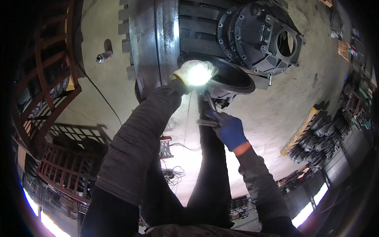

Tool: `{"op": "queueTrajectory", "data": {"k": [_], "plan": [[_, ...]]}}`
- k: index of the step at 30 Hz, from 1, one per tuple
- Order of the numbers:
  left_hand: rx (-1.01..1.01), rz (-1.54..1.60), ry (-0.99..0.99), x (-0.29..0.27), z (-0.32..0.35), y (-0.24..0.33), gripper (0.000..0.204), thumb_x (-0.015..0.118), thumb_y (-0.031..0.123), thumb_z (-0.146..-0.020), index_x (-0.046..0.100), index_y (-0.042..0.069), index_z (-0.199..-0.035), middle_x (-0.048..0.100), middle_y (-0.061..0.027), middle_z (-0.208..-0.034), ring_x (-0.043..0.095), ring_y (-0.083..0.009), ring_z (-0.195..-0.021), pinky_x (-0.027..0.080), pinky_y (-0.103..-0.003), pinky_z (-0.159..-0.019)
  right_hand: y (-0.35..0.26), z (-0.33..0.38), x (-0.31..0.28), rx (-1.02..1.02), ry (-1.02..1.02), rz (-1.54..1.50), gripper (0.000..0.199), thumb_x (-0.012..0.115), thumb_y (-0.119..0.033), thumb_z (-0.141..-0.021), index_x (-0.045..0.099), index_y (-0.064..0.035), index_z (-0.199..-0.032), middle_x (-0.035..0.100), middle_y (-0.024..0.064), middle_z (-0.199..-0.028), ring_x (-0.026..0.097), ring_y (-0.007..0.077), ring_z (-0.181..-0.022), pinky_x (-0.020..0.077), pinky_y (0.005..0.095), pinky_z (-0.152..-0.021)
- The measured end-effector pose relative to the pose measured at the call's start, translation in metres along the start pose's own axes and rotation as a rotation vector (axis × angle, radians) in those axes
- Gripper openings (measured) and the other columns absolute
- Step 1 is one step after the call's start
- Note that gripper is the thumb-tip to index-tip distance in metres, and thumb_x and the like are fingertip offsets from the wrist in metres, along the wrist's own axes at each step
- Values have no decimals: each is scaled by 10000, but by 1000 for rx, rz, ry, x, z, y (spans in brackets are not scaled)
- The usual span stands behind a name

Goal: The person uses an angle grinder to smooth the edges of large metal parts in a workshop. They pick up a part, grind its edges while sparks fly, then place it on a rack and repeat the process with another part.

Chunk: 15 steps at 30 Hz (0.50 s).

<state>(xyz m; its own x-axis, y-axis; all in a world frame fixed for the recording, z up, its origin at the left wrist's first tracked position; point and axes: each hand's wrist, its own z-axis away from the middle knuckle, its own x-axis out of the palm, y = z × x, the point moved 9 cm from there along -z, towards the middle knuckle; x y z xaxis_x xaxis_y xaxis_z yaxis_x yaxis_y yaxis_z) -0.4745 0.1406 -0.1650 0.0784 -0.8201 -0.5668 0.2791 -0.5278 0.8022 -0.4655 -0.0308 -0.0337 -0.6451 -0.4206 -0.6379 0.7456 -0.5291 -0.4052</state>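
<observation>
Concrete floor [276, 114] is seen beneath, cracked and stained. Large dark metal housing [260, 35] is set on it, with a round black disc [233, 79] just beside, under it. Red metal racks [51, 98] are stacked at left. Left hand [195, 73], in a white glove, is pressed down on the disc rim, fingers curled. Right hand [229, 128], blue-gloved, is wrapped around a metal wrench [209, 108] below the disc. Small spray can [104, 57] lies well apart.

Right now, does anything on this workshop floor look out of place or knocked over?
A spray can lies on its side on the concrete floor, apart from the work. Otherwise nothing stands out: the left hand rests on the dark round part, and the right hand grips a metal tool.
</observation>
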Motion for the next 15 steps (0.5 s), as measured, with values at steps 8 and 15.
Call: {"op": "queueTrajectory", "data": {"k": [8, 15], "plan": [[17, -30, 5, 32, 7, -23, 313, 523, 174, -1094, 699, -22, -1262, 730, -171, -1236, 719, -278, -1147, 570, -381, -1027, 8, -33, 92, 501, 387, -1940, 276, 571, -252, -1127, 703, -125, -1334, 570, -47, -796, 538, 109, -625, 485, 322, -592], [80, -160, 38, 0, -2, -2, 305, 515, 225, -1110, 726, 31, -1213, 758, -134, -1142, 733, -298, -1041, 581, -411, -927, -3, 2, -18, -7, 75, -705, 378, 726, -78, -981, 704, -89, -1359, 781, 104, -979, 734, 216, -760, 567, 316, -701]]}}
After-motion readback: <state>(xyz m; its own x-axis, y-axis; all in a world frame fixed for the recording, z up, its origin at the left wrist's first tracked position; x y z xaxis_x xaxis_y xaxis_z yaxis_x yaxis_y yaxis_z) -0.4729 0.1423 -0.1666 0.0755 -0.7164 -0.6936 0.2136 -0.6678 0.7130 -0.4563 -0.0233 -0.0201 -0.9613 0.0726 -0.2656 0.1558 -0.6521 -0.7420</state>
